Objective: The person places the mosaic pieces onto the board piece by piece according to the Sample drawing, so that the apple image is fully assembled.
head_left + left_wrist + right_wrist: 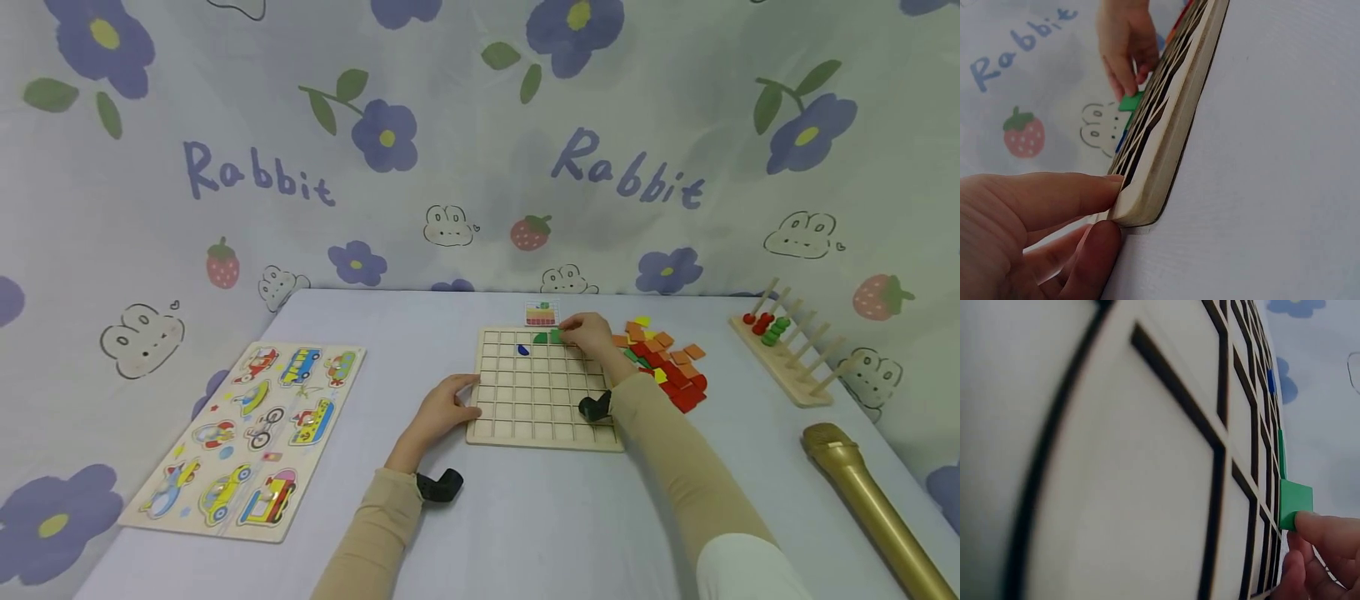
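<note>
A wooden grid board [525, 414] lies on the white-covered table in the head view. My left hand [442, 407] holds its left edge, index finger over the rim and thumb at the side in the left wrist view. At the far side of the board, my right hand [590, 335] pinches a green square tile [1295, 503] between thumb and finger, tilted up from the grid. Just left of it sits a green rounded piece [540, 338] in the far row. One row nearer is a dark blue leaf-shaped piece [522, 350]. Behind the board lies a small picture card [542, 313].
Right of the board spreads a pile of red, orange, yellow and green tiles [684, 393]. A vehicle puzzle board [300, 458] lies at left. At right stand a peg rack [797, 379] with beads and a gold microphone [877, 508]. A printed curtain [480, 167] hangs behind.
</note>
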The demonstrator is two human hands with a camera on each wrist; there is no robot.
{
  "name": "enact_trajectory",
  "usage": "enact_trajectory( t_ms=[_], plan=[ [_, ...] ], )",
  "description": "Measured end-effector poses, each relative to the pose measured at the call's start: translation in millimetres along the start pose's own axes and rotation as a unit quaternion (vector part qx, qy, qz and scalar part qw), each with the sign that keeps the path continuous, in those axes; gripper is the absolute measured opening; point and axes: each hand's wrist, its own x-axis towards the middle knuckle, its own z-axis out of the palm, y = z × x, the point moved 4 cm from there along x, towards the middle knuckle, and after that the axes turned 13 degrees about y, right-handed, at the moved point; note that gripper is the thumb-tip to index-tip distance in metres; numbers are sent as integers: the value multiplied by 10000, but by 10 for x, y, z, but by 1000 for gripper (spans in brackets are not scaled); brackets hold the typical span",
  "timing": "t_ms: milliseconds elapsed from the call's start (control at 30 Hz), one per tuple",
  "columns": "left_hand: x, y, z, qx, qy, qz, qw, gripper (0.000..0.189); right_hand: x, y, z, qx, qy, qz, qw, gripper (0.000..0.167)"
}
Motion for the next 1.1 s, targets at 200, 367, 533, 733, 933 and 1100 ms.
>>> enact_trajectory(
  t_ms=[200,367,533,733,933,1100],
  plan=[
    [5,11,11,-59,9,-39,10000,57,-16,-25,8,-502,-11,-418,9979,21],
    [9,17,19,-74,-8,-39,10000,57,-18,-11,10,-1090,2,-655,9919,23],
    [5,23,29,-98,-21,-34,9999,57,-20,5,11,-1267,48,-705,9894,23],
    [-1,22,27,-52,-26,-52,10000,57,-49,30,-13,-870,9,-538,9948,25],
    [0,13,14,-57,-37,-74,9999,57,-86,80,-225,-45,38,-6,10000,34],
    [9,-6,-4,-41,-13,-86,10000,56,-135,199,-539,271,239,70,9993,36]
  ],
)
